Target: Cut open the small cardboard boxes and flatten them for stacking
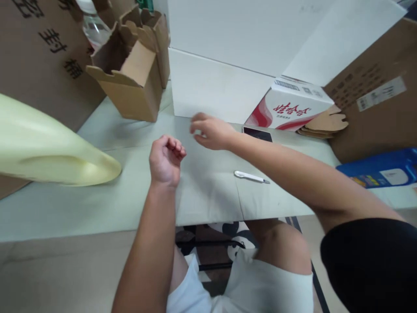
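Note:
My left hand [167,161] is raised over the pale table cover [208,191], palm up. Its fingers curl loosely, and nothing shows in the palm. Just right of it and farther forward, my right hand [210,130] hovers with slightly bent, spread fingers, a little blurred and holding nothing I can see. The two hands are apart. Below my right forearm lies a white utility knife [250,177]. Partly behind that forearm is a flat dark-screened device [257,133]. In front of both hands stands a large white box [218,84].
Open small cardboard boxes [140,98] and a clear bottle [94,28] stand at back left. A smooth pale-yellow object [58,148] juts in from the left. A red-and-white carton [289,106], folded cardboard [325,124] and a blue container [384,169] are on the right.

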Action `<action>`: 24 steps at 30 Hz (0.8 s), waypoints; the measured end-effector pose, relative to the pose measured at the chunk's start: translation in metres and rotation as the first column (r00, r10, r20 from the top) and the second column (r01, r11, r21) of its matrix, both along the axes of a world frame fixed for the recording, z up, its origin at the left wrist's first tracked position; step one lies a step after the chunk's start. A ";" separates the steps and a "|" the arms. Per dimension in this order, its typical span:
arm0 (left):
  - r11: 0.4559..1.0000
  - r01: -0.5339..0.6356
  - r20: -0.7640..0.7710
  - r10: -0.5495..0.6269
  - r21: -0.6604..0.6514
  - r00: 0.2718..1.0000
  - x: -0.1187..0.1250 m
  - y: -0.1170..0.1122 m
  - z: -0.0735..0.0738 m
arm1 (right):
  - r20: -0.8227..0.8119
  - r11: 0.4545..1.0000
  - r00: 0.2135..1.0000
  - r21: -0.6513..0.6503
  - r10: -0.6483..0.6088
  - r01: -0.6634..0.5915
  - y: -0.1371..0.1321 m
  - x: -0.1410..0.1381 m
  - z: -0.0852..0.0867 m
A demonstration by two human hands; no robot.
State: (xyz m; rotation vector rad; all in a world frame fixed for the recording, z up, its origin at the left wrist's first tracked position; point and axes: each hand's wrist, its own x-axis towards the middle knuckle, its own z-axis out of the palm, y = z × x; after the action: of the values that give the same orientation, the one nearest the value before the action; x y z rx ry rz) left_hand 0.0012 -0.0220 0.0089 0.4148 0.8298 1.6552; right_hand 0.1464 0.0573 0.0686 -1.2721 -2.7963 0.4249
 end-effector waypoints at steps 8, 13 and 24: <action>0.987 -0.063 -0.094 0.078 0.149 0.992 -0.012 0.002 -0.002 | -0.208 0.991 0.977 0.135 0.041 -0.013 0.068 -0.148 0.004; 0.932 -0.231 -0.254 0.304 0.280 0.918 -0.021 -0.005 -0.002 | -0.264 0.992 0.965 0.126 0.010 0.024 0.069 -0.138 -0.010; 0.566 -0.438 -0.375 0.811 0.698 0.449 -0.017 -0.025 0.042 | -0.818 0.953 0.564 0.250 0.114 0.170 -0.083 0.056 -0.031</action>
State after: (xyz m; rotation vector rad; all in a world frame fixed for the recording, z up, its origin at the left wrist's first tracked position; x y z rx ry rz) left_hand -0.0161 -0.0466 0.0509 1.2728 1.1699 2.5613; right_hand 0.2028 -0.0256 0.0381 -0.7360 -1.9085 0.4185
